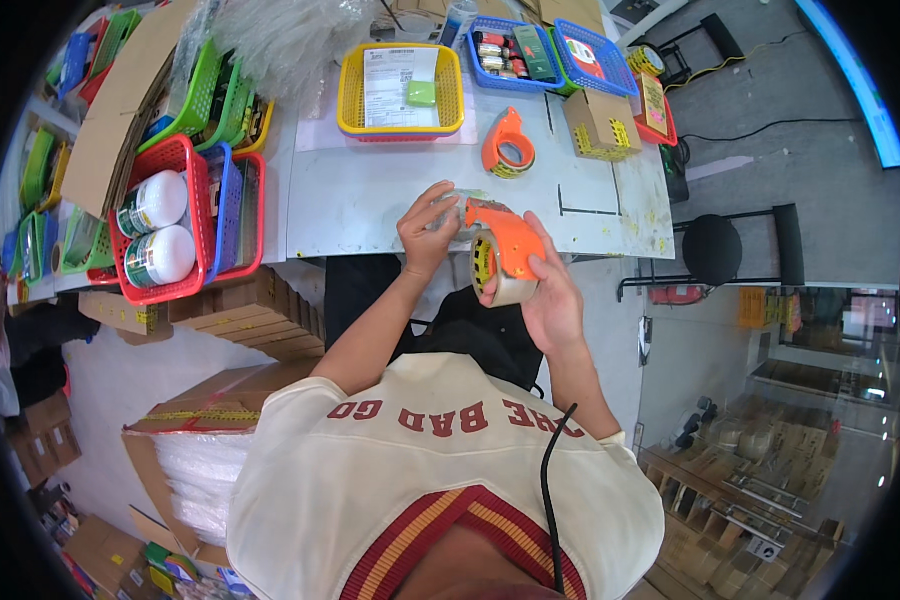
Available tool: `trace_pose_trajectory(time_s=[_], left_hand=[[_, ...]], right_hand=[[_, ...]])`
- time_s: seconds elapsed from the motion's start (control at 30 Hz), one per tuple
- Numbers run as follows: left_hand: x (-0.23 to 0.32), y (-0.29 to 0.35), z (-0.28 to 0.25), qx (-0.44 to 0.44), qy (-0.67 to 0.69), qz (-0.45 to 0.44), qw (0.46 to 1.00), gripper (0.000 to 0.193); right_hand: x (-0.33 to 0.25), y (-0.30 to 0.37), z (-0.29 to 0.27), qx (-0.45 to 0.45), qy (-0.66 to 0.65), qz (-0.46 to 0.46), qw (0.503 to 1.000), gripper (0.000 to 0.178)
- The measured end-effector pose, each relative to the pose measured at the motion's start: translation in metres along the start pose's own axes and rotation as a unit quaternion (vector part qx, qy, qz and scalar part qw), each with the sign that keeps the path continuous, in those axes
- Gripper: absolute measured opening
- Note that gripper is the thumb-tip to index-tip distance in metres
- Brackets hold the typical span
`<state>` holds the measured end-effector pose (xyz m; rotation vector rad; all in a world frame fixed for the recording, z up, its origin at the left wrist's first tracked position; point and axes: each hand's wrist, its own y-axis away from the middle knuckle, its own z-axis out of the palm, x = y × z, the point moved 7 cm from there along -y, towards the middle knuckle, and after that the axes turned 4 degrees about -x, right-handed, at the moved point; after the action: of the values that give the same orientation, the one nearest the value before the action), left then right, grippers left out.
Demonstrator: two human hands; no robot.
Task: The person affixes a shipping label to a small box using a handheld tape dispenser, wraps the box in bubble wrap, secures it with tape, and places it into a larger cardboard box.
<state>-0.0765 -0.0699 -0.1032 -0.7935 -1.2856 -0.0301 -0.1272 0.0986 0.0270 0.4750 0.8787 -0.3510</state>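
My right hand grips an orange tape dispenser loaded with a wide roll of clear tape. The dispenser is held up in front of me, over the table's near edge. To its left, my left hand is closed, its fingertips pinching a see-through strip by the dispenser's front end. That strip looks like clear tape, though its outline is faint. A second orange tape dispenser lies on the table just beyond my hands. Farther back stands a yellow basket with a printed sheet and a small green packet inside.
Blue baskets with small goods stand at the back right, near a taped cardboard box. On the left, a red basket holds two white tubs. Clear plastic wrap heaps at the back. A black stool stands right.
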Motion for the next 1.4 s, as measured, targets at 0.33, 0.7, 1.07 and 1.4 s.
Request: trace_pose_trajectory(time_s=[0.33,0.7,1.07,1.4], left_hand=[[-0.019,0.005,0.010,0.022,0.178,-0.059,0.982,0.016],[0.025,-0.044,0.007,-0.344,-0.082,0.012,0.935,0.021],[0.038,-0.057,0.044,-0.478,-0.161,-0.020,0.863,0.028],[0.019,-0.067,0.056,-0.455,-0.289,-0.119,0.834,0.048]], right_hand=[[0.070,0.013,-0.026,-0.034,0.103,0.023,0.994,0.082],[0.087,-0.014,-0.084,-0.094,0.444,-0.069,0.888,0.083],[0.097,-0.016,-0.086,-0.113,0.540,-0.204,0.809,0.083],[0.079,-0.008,-0.077,-0.069,0.504,-0.200,0.838,0.084]])
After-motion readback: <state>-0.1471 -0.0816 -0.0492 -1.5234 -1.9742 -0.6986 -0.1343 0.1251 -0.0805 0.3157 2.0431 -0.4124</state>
